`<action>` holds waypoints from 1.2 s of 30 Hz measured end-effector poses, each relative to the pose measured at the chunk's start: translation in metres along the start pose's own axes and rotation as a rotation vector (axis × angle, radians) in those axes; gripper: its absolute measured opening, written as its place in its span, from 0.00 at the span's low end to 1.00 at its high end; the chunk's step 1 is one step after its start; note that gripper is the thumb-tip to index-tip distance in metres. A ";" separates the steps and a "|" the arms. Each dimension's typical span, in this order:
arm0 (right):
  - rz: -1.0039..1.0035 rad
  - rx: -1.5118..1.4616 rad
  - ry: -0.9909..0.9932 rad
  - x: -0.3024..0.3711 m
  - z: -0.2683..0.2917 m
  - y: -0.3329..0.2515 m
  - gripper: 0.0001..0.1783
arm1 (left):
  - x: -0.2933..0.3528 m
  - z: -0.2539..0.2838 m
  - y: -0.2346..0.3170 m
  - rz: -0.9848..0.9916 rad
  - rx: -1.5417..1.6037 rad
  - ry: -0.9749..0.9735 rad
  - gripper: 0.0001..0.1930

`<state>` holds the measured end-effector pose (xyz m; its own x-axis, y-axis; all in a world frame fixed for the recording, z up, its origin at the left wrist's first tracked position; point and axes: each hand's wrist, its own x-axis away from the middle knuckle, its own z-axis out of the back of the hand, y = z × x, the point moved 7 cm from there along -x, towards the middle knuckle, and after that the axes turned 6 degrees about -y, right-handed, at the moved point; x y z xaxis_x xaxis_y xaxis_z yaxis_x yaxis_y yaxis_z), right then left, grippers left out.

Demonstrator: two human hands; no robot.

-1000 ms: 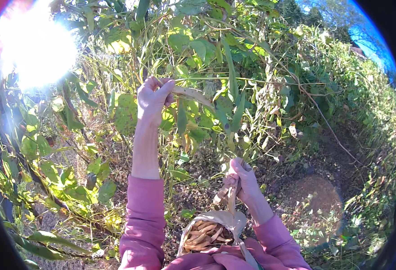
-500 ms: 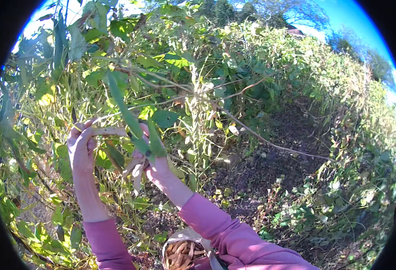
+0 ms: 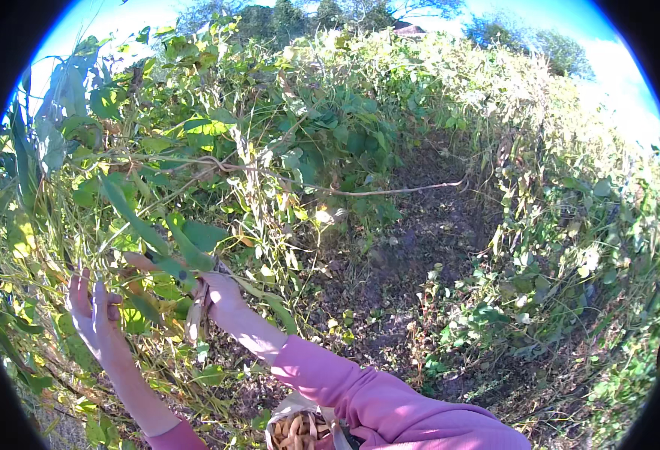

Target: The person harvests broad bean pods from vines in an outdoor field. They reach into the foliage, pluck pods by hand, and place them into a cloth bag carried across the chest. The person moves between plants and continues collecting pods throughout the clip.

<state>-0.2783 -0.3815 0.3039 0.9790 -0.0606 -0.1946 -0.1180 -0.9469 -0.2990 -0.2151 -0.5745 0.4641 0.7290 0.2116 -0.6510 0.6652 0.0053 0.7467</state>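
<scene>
My left hand (image 3: pixel 99 321) is raised at the left among the plants. Its fingers are apart and hold nothing. To its right, my right hand (image 3: pixel 221 294) is closed around dry, pale bean pods (image 3: pixel 195 316) that hang below its fingers. Long green pods (image 3: pixel 133 216) dangle in front of the vines, just above and left of my right hand, hiding part of its fingertips. A tan pod (image 3: pixel 141 261) points leftward between the hands. Low in front of me, a whitish bag (image 3: pixel 288 405) holds several dry tan pods (image 3: pixel 297 433).
A thin bare vine stem (image 3: pixel 390 193) stretches across the middle above my hands. Dense leafy plants (image 3: pixel 322 112) stand ahead and to the left. A strip of dark soil (image 3: pixel 435 232) runs between the rows, with more vines (image 3: pixel 555 262) at the right.
My left hand has come off the pale pod, moved down and left, and opened. My right hand, still gripping dry pods, appears lower and farther left. The view has shifted, and the bare stem lies flatter.
</scene>
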 end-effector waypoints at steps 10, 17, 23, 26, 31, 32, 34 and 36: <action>-0.253 0.144 0.303 0.053 0.182 -0.030 0.07 | 0.232 0.008 -0.065 0.444 -0.004 -0.539 0.08; -0.329 0.359 0.480 0.172 0.264 -0.091 0.13 | 0.389 0.054 -0.156 0.466 -0.677 -1.025 0.34; -0.416 0.463 0.460 0.220 0.251 -0.096 0.13 | 0.418 0.095 -0.169 0.184 -1.061 -0.787 0.38; -0.417 0.338 0.471 0.221 0.216 -0.059 0.11 | 0.402 0.115 -0.175 0.283 -0.997 -0.661 0.26; -0.538 0.506 0.223 0.241 0.121 0.011 0.08 | 0.391 0.111 -0.204 0.733 -0.507 -0.675 0.10; -0.473 0.736 0.071 0.240 0.099 0.018 0.08 | 0.385 0.107 -0.204 0.694 -0.501 -0.686 0.11; -0.599 1.046 -0.178 0.257 0.070 0.039 0.07 | 0.380 0.100 -0.209 0.751 -0.535 -0.744 0.11; -0.368 1.321 -0.691 0.272 0.036 0.071 0.06 | 0.373 0.093 -0.211 0.787 -0.409 -0.702 0.11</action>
<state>-0.0266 -0.4535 0.1959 0.7640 0.6144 -0.1969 -0.3189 0.0943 -0.9431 -0.0683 -0.5876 0.0510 0.9369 -0.2978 0.1830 -0.0274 0.4594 0.8878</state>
